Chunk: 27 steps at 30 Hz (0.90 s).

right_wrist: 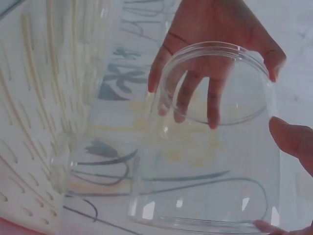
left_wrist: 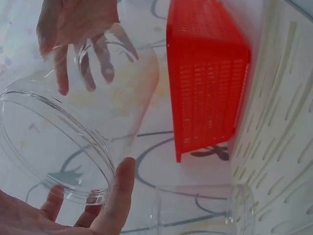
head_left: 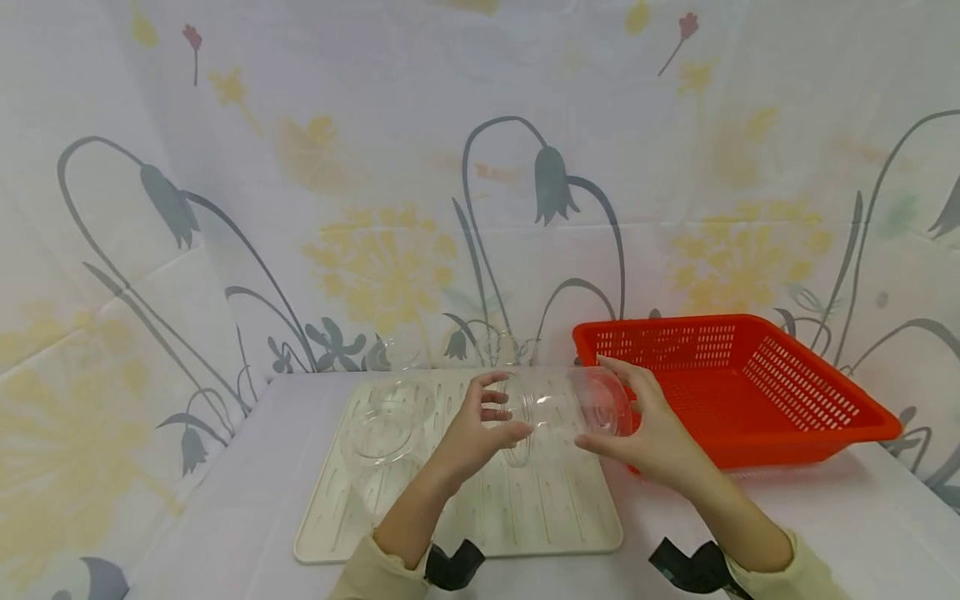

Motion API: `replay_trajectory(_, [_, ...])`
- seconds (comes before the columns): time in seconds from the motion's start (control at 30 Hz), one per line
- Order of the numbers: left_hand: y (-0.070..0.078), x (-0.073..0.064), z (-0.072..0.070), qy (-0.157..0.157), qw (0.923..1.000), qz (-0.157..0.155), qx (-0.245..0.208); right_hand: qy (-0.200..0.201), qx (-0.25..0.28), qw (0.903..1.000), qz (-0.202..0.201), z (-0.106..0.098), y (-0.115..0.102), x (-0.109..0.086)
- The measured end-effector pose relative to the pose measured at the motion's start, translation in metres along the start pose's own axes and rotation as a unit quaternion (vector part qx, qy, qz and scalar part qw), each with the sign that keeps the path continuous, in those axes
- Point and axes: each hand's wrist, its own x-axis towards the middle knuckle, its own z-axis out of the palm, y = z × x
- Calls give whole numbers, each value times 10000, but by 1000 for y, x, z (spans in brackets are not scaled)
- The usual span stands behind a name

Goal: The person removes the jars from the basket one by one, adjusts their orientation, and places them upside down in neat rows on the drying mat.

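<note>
A clear jar [head_left: 553,408] lies sideways in the air above the white ribbed tray [head_left: 480,521], held between both hands. My left hand [head_left: 474,433] grips it around the ridged mouth, thumb in front and fingers behind. At the other end, my right hand [head_left: 654,429] holds the base between thumb and fingers. In the left wrist view the open mouth of the jar [left_wrist: 105,147] faces the lower left, and the right wrist view shows its see-through wall [right_wrist: 210,161] with nothing visible inside.
Another clear jar [head_left: 382,435] is on the tray's left part. Faint clear containers, including one jar [head_left: 401,352], stand toward the back. A red perforated basket [head_left: 750,450] sits at the right, close behind my right hand. A flower-printed cloth [head_left: 420,150] hangs behind.
</note>
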Motion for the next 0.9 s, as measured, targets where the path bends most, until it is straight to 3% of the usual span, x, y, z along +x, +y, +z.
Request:
replay_trajectory(0.2, [-4,0,1,-22,9961,158,-872,43,1169,9918,511,0,9,-4])
replay_trajectory(0.43, [-9,-3,2,-206,9935,166,-1109,-400,2553,9628,793,9,15,-6])
replay_trajectory(0.7, [-14,-7,0,-520,9951,123,-837,-35,2997,9527,505,9,13,-4])
replay_trajectory(0.9, [-20,-8,0,-657,9949,29,-769,-246,3191,9458,542,11,14,-2])
